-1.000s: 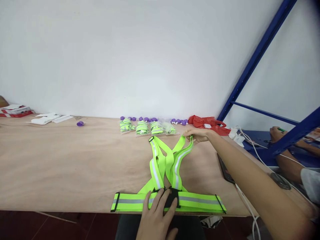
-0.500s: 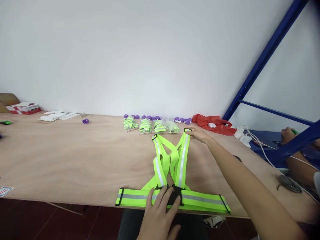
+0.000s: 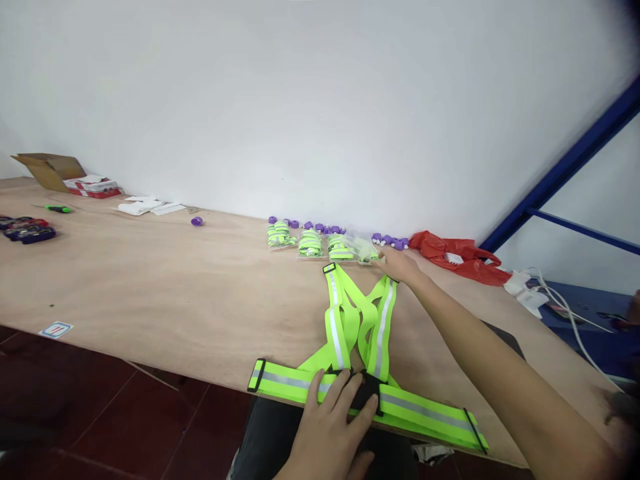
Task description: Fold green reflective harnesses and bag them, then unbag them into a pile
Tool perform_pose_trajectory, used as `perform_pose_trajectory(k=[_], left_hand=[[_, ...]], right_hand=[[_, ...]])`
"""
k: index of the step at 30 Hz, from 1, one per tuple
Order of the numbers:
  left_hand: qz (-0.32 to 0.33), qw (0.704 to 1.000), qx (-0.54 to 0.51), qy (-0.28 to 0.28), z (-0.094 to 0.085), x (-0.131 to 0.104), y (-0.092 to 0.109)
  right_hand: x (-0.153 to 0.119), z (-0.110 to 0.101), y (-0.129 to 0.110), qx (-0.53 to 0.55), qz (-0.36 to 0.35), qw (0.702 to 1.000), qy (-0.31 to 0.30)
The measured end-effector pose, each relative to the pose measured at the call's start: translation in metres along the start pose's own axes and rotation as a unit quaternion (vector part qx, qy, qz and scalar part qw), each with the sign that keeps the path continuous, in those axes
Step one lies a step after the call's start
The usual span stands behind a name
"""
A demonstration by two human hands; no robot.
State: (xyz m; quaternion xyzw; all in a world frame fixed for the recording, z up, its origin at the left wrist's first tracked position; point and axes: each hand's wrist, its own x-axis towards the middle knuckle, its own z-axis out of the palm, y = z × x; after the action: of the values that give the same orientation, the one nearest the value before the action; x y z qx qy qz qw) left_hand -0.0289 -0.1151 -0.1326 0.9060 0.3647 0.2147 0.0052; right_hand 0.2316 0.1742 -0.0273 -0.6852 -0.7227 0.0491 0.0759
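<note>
- Two bare hands on one green reflective harness (image 3: 385,320), which lies spread out on the wooden surface (image 3: 190,287), its waist band along the near edge and its shoulder straps pointing towards the far edge.
- Left hand (image 3: 333,430) comes in from the near side, palm down, back of the hand facing up. Fingers are open and spread, resting on the black patch (image 3: 369,393) and the band just left of it, thumb off to the right. Pressed on top, not wrapped around anything.
- Right hand (image 3: 399,265) is at the far end of the right-hand strap, right by the buckle there. The forearm slants in from the near right, passing over the dark flat thing (image 3: 504,337) on the surface, with the back of the hand up and the fingers pointing left. They're slightly bent and the hand hides part of the buckle, so honestly can't tell if it's pinching the strap or just touching it.
- The other shoulder strap ends in a black buckle (image 3: 329,268), well apart from both hands.
- Just past the straps there's a row of clear bags (image 3: 310,243) with folded green strapping, purple pieces (image 3: 327,229) behind them by the far edge, and a red plastic bag (image 3: 460,259) to the right.
- Far left corner area: open cardboard box (image 3: 50,172), with white papers (image 3: 145,207) further right.
</note>
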Motion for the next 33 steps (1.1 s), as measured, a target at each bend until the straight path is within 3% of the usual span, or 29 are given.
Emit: perform_pose_trajectory(k=[6, 11, 17, 25, 28, 33], left_hand=[[-0.004, 1.0, -0.006, -0.001, 0.004, 0.0, 0.0], [-0.003, 1.0, -0.003, 0.013, 0.009, 0.001, -0.001], [-0.002, 1.0, 0.002, 0.021, 0.01, -0.001, 0.0], [0.002, 1.0, -0.018, 0.003, 0.011, 0.0, 0.002], [-0.009, 1.0, -0.019, -0.006, 0.01, 0.001, 0.004], [-0.012, 0.999, -0.027, -0.024, 0.007, 0.005, 0.004]], right_hand=[[0.016, 0.012, -0.083, -0.031, -0.151, 0.987, -0.053], [0.026, 0.028, -0.12, -0.061, -0.238, 0.963, -0.109], [0.035, 0.013, -0.129, -0.074, -0.258, 0.957, -0.107], [0.041, -0.044, -0.126, 0.004, -0.237, 0.971, 0.019], [0.042, -0.041, -0.124, 0.022, -0.217, 0.975, 0.047], [0.036, -0.011, -0.12, 0.046, -0.168, 0.983, 0.059]])
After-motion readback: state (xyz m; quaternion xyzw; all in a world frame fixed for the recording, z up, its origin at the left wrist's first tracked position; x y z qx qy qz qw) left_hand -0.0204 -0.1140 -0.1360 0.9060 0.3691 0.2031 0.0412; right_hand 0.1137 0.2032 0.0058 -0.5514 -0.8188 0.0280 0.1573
